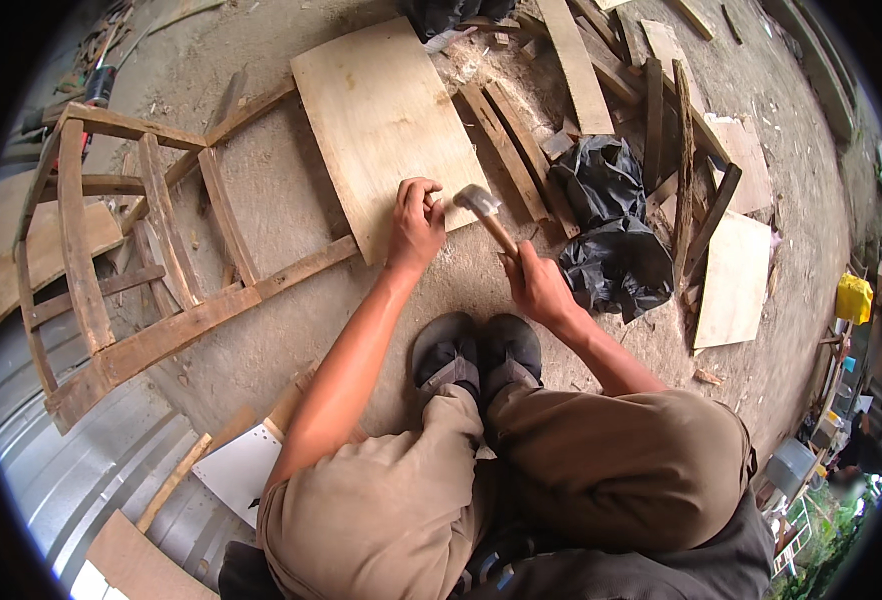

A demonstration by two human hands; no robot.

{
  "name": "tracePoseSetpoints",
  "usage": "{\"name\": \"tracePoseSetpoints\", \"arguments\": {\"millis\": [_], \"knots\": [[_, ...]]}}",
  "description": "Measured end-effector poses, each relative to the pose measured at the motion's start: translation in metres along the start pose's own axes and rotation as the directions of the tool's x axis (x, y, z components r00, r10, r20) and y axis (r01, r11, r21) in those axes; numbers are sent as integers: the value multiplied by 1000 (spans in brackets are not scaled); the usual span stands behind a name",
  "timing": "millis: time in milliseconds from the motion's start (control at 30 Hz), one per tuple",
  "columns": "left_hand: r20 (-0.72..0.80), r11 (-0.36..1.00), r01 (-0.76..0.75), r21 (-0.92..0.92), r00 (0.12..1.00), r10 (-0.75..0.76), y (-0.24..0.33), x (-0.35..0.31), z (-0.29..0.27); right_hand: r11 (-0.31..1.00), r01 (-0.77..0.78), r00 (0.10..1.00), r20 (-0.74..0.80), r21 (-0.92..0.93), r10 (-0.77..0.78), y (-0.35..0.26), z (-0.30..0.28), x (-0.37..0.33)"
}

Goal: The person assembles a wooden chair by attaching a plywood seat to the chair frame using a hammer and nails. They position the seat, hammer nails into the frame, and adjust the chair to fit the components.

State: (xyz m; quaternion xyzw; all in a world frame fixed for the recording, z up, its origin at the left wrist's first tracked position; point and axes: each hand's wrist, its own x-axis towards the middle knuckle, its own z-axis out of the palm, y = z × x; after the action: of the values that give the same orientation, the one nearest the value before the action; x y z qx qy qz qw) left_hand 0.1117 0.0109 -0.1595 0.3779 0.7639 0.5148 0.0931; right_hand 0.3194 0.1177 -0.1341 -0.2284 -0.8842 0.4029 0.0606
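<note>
Clutching hammer (491, 222) in right hand (542, 288); left hand (417, 226) over plywood (386, 120), cannot tell its grip.

A path is left open over the broad face of the plywood board (381, 120); its near edge is obstructed by the left hand (418, 224) and the hammer (491, 222). Leftward reach is hindered by the wooden frame (170, 220), rightward by planks (506, 152) and black plastic (621, 265).

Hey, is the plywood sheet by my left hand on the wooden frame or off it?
On: the plywood sheet overlaps the wooden frame, whose two long rails disappear beneath its left edge.
</note>
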Motion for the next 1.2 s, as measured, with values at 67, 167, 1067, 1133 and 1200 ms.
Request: {"name": "tracePoseSetpoints", "arguments": {"millis": [67, 167, 1067, 1133, 1200], "knots": [[-21, 1000, 5, -3, 1000, -5, -2, 0, 1, 994, 75, 990, -126, 76, -65, -1, 1, -3], [-48, 999, 35, -35, 998, -37, -4, -5, -4, 999, -37, 999, 4, 3, 37, -10, -8, 5], [-281, 770, 630, 99, 760, -586, -80, 16, -84, 990, 53, 956, -281, -130, -88, -18, -18, 19], [-282, 783, 617, 76, 766, -577, -83, 17, -82, 984, 142, 936, -308, -109, -169, -25, -29, 37], [-317, 783, 606, 141, 777, -544, -64, 21, -71, 980, 138, 927, -331, -141, -178, -20, -32, 53]]}}
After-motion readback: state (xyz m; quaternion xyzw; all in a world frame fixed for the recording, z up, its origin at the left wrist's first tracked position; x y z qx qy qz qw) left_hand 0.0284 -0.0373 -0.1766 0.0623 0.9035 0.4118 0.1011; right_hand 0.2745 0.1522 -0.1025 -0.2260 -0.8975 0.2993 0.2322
